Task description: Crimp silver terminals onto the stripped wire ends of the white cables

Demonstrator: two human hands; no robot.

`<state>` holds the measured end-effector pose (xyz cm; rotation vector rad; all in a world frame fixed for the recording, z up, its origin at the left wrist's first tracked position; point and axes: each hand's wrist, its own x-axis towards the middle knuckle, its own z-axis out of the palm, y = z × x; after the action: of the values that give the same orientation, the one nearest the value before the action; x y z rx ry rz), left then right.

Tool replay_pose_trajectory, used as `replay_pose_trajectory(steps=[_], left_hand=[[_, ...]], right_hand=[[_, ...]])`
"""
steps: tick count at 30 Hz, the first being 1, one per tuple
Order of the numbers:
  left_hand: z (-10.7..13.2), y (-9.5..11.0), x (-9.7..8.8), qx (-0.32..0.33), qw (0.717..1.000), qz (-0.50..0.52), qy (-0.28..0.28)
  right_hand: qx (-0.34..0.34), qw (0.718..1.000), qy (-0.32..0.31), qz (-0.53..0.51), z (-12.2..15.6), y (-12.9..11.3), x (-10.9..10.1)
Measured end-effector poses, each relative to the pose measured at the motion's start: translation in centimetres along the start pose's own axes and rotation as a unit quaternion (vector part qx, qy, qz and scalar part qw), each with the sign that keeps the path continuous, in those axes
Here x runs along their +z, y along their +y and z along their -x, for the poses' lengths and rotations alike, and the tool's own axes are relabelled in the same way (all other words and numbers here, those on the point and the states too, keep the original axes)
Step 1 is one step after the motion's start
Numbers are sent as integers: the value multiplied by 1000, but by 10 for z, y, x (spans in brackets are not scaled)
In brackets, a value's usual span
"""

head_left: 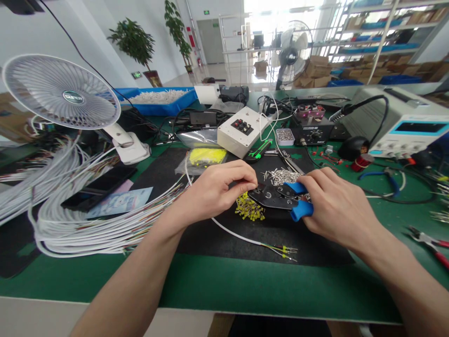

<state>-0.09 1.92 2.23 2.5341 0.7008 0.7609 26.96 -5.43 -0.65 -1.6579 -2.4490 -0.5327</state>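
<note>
My right hand [331,201] is wrapped around the blue handles of the black crimping pliers [271,196]. At their jaws, the closed thumb and fingers of my left hand [228,185] pinch something too small to make out. A white cable [231,231] runs beneath my left wrist; its near end fans into thin wires with yellow sleeves and metal terminals [288,252]. Just under the pliers lies a pile of small yellow sleeves with metal pins [249,208]. Behind the pliers is a heap of loose silver terminals [282,177], partly hidden by the tool and my right hand.
A large bundle of white cables [87,238] covers the left side, with a dark phone [100,187] on it. A desk fan [131,147], a bag of yellow sleeves [205,157] and a switch box [240,131] stand behind. Red-handled cutters [430,241] lie right.
</note>
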Motion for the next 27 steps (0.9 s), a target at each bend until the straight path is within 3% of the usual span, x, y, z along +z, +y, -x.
replay_pose_trajectory(steps=[5, 8, 10, 11, 13, 15, 17, 22, 27], left_hand=[[0, -1, -1, 1, 1000, -2, 11], [-1, 1, 1, -30, 993, -19, 114], [0, 7, 3, -60, 989, -11, 137], [0, 11, 4, -68, 993, 5, 101], [3, 21, 10, -53, 997, 41, -41], [6, 29, 19, -11, 984, 44, -175], [9, 33, 30, 23, 971, 7, -239], [13, 31, 51, 49, 962, -53, -263], [8, 31, 47, 7, 972, 19, -232]], right_hand=[[10, 999, -8, -29, 1, -3, 1], [60, 994, 9, -91, -1, -2, 7], [117, 979, 30, -167, -2, -1, 11], [149, 964, 38, -218, -2, 0, 12], [217, 917, 48, -332, -4, 0, 11], [276, 862, 57, -421, -5, 1, 7], [306, 823, 57, -474, -6, 1, 3], [356, 744, 18, -564, -5, 2, 1], [361, 682, 12, -635, -4, 2, 4]])
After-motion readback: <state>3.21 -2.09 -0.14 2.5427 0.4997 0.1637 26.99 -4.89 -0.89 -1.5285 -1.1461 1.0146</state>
